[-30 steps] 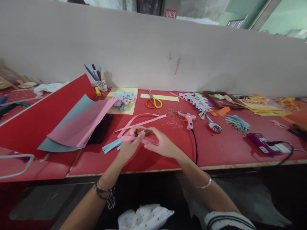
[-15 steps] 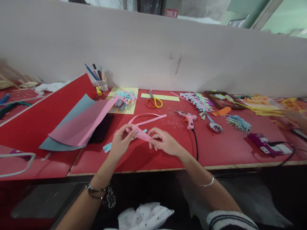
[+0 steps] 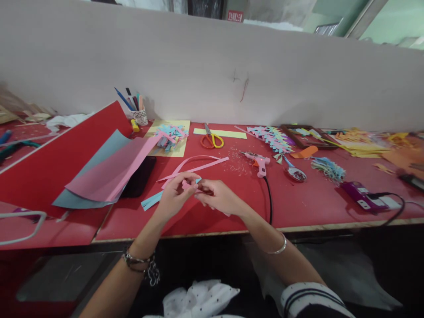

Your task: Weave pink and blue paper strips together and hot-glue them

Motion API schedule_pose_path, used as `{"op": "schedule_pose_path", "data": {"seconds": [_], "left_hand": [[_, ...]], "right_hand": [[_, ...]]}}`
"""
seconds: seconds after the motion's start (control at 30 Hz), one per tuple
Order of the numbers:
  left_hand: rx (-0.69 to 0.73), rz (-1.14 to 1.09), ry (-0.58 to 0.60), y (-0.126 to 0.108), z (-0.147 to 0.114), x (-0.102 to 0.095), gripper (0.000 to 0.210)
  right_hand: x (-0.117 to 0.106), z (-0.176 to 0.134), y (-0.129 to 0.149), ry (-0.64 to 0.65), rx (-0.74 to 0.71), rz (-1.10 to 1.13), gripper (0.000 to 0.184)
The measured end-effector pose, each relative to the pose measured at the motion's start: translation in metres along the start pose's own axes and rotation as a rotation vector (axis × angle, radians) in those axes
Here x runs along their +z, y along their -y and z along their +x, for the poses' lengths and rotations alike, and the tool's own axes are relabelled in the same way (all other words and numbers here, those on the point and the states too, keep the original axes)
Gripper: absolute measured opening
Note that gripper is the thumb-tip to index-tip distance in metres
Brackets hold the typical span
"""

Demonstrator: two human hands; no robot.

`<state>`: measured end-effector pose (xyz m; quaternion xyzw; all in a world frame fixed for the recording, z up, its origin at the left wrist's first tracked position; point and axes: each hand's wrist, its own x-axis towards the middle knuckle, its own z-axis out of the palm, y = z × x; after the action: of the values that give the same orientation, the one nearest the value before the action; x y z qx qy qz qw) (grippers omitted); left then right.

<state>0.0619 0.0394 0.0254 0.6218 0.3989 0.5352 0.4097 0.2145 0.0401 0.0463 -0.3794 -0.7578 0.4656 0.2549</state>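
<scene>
No lettering can be read: the red sign (image 3: 235,16) above the grey partition (image 3: 212,75) carries white characters (too small to decipher).

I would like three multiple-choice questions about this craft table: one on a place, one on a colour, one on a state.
1. Where do the scissors lie?
A. Near the back wall, partly on a yellow strip
B. Inside the pen cup
C. At the front edge of the table

2. What colour is the paper strip between the two hands?
A. Green
B. Pink
C. White

3. How is the glue gun at this moment?
A. Held in the right hand
B. Standing upright in a holder
C. Lying on the red table, no hand on it

Answers:
1. A, the orange and yellow handles rest by the yellow strip.
2. B, the left hand and right hand pinch pink paper.
3. C, it rests apart from both hands on the table.
</scene>
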Motion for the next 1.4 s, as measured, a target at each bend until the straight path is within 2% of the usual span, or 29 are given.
{"op": "schedule_pose_path", "data": {"seconds": [0.2,0.3,0.43,0.6,0.97,1.07,1.17,1.4], "left_hand": [[-0.034,-0.083,-0.036,-0.002,0.001,-0.005,0.025],[-0.099,-0.071,-0.078,-0.006,0.001,-0.009,0.030],[-0.202,0.040,-0.074,-0.011,0.001,-0.011,0.020],[-0.233,0.085,-0.060,-0.015,0.000,-0.011,0.017],[-0.224,0.123,-0.051,-0.021,0.001,-0.018,0.018],[-0.216,0.168,-0.089,-0.019,0.001,-0.023,0.020],[-0.189,0.243,-0.130,-0.016,0.000,-0.030,0.025],[-0.140,0.356,-0.125,-0.012,-0.002,-0.040,0.032]], "right_hand": [[-0.003,-0.003,0.003,-0.046,-0.011,0.042,0.019],[-0.006,-0.004,0.004,-0.066,0.009,0.032,0.024],[-0.007,-0.003,0.001,-0.113,-0.003,-0.008,0.025],[-0.007,0.000,0.000,-0.143,-0.013,-0.050,0.024],[-0.019,-0.005,0.001,-0.031,-0.036,-0.124,0.017],[-0.025,-0.009,0.001,-0.007,-0.016,-0.140,0.021],[-0.031,-0.014,-0.001,-0.025,0.035,-0.130,0.025],[-0.040,-0.019,-0.011,-0.083,0.128,0.076,0.019]]}}
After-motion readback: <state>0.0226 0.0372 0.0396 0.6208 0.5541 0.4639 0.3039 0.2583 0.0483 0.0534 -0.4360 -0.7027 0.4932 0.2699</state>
